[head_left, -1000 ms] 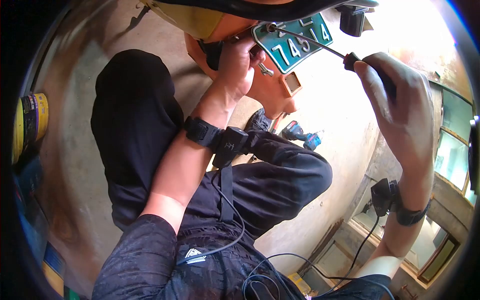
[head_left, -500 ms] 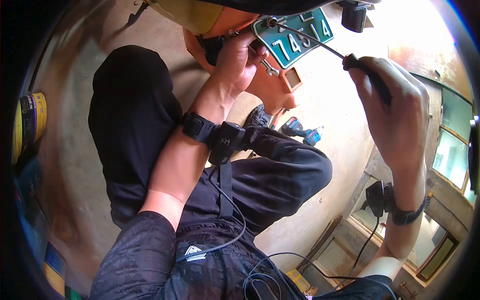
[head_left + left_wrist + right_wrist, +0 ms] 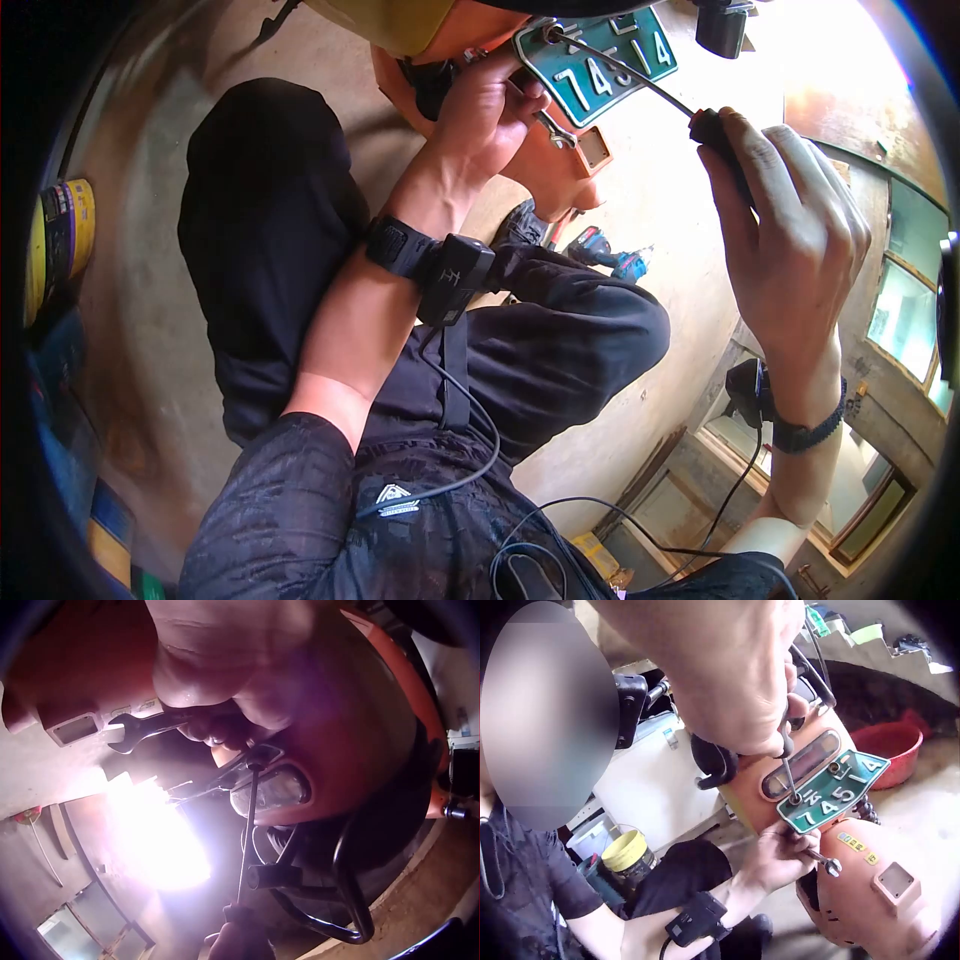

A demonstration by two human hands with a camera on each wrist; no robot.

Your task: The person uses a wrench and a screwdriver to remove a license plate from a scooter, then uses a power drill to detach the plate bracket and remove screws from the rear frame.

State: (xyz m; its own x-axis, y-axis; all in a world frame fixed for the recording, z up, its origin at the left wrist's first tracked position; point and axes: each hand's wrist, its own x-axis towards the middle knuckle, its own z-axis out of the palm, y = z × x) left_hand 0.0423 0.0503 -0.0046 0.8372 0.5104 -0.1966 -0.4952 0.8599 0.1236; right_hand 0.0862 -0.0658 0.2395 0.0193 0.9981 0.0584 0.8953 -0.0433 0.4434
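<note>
A green licence plate [image 3: 607, 41] with raised white characters sits at the tail of an orange scooter [image 3: 855, 864]. My right hand [image 3: 790, 230] grips the dark handle of a long screwdriver [image 3: 628, 75]. Its tip meets the bolt at the plate's upper left corner. Just under the plate, my left hand [image 3: 480, 125] holds an open-end wrench [image 3: 133, 735], whose free jaw sticks out past the fingers. The wrench's other end is hidden behind the plate and fingers. In the right wrist view a second bolt [image 3: 834, 769] shows on the plate.
A blue and black cordless drill [image 3: 605, 255] lies on the floor beyond my knee. In the right wrist view, a red basin [image 3: 889, 750] stands behind the scooter and a yellow bucket [image 3: 626, 851] near my leg. Cables run from both wrist cameras across my lap.
The fingers of my right hand have turned and shifted round the screwdriver handle, with the tip still at the bolt. My left hand and the wrench stay under the plate.
</note>
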